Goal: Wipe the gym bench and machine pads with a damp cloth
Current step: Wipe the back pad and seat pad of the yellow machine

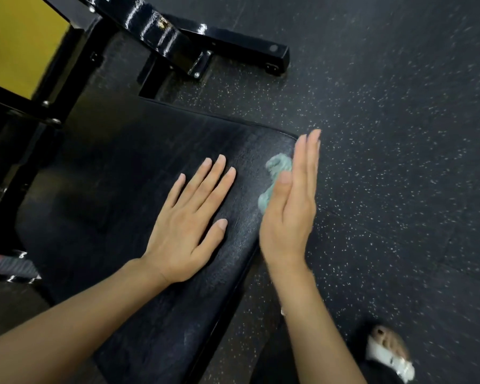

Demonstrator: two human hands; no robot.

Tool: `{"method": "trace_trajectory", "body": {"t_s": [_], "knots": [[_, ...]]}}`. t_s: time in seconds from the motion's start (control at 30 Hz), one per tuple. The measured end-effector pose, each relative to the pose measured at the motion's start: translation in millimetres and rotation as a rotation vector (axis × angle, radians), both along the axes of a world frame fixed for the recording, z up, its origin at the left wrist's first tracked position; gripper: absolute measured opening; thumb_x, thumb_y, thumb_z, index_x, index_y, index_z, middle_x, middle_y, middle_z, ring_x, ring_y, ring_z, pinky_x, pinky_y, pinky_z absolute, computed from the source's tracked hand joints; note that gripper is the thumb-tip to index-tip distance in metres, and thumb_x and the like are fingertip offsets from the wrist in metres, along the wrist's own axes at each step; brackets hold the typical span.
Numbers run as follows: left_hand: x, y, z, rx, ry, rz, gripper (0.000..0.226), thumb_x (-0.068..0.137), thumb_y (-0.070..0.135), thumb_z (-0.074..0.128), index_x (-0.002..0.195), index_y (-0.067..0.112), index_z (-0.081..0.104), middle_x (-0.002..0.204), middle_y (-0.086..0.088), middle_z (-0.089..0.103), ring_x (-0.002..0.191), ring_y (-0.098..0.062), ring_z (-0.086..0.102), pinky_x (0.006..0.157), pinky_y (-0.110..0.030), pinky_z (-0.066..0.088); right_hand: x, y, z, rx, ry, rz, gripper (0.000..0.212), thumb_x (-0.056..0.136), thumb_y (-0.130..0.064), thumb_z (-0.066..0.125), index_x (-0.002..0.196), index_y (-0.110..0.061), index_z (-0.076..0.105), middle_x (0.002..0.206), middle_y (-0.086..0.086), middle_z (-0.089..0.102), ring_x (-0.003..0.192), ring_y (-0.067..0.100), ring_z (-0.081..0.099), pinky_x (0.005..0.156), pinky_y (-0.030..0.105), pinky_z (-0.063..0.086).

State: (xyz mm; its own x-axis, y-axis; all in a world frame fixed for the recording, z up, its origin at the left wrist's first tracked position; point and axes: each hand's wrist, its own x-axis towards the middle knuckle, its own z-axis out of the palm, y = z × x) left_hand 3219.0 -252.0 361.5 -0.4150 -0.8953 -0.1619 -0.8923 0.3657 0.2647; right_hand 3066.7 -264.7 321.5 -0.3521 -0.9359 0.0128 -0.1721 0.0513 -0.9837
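Your left hand (pixel 189 217) lies flat on the pad (pixel 117 167), palm down, fingers straight and a little spread, gripping nothing; it rests on the top face, towards the pad's right side. Your right hand (pixel 291 206) stands on edge at the pad's right rim, fingers straight and together, pointing away from you past the far right corner; it is not clenched; its palm presses the cloth (pixel 277 164) against the rim, with the thumb lying along the cloth. The cloth is pale teal and bunched; it sits at the right edge of the pad just short of the rounded far corner, and only the part that shows beside your palm and thumb can be seen. The two hands are near each other but apart. The pad is black and runs from the lower middle up and to the left; a dull sheen shows on it around the cloth. Beyond its far end stands a glossy black frame (pixel 178 37), its foot bar on the speckled dark floor (pixel 385 134); a yellow panel (pixel 17 37) fills the upper left corner. At lower right, your foot (pixel 388 342) stands on the floor, blurred.
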Motion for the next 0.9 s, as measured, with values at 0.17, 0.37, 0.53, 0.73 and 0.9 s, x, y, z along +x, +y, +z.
{"method": "trace_trajectory", "body": {"t_s": [0.17,0.37,0.53,0.73,0.9], "knots": [[-4,0,-1,-0.003,0.010,0.050,0.062,0.101,0.037,0.028,0.158,0.019,0.014,0.167,0.000,0.007,0.154,-0.017,0.004,0.124,-0.042,0.003,-22,-31,-5,-0.005,0.048,0.079,0.048,0.107,-0.019,0.026,0.152,-0.003,0.027,0.162,0.008,0.022,0.152,0.018,0.014,0.122,0.049,0.017],[-10,-3,-3,-0.013,0.006,0.164,0.062,0.101,0.037,0.029,0.158,0.019,0.013,0.167,0.002,0.005,0.154,-0.015,0.003,0.124,-0.038,0.001,-16,7,10,-0.022,0.418,0.310,0.050,0.105,-0.022,0.023,0.153,-0.009,0.026,0.164,0.005,0.017,0.153,0.018,0.002,0.123,0.049,0.001],[-17,-9,-4,-0.016,0.005,0.312,0.061,0.101,0.038,0.027,0.158,0.019,0.013,0.167,0.003,0.005,0.153,-0.012,0.002,0.124,-0.033,-0.002,-24,24,13,-0.118,0.855,0.570,0.049,0.104,-0.027,0.027,0.149,-0.010,0.039,0.160,0.003,0.030,0.150,0.019,0.018,0.122,0.046,0.005],[-33,-20,-6,-0.006,0.022,0.581,0.061,0.101,0.043,0.021,0.158,0.025,0.006,0.165,0.012,-0.003,0.152,-0.004,-0.006,0.124,-0.038,-0.001,-39,-20,20,-0.142,0.960,0.736,0.052,0.108,-0.027,0.015,0.145,-0.009,0.047,0.156,0.005,0.038,0.147,0.019,0.028,0.121,0.046,0.013],[-45,-29,-8,-0.013,0.029,0.784,0.064,0.099,0.044,0.018,0.158,0.027,0.004,0.163,0.016,-0.008,0.149,0.002,-0.011,0.123,-0.036,-0.004,-44,-40,27,-0.174,1.040,0.898,0.053,0.102,-0.029,0.023,0.145,-0.007,0.045,0.155,0.008,0.039,0.147,0.021,0.030,0.120,0.046,0.012]]}}
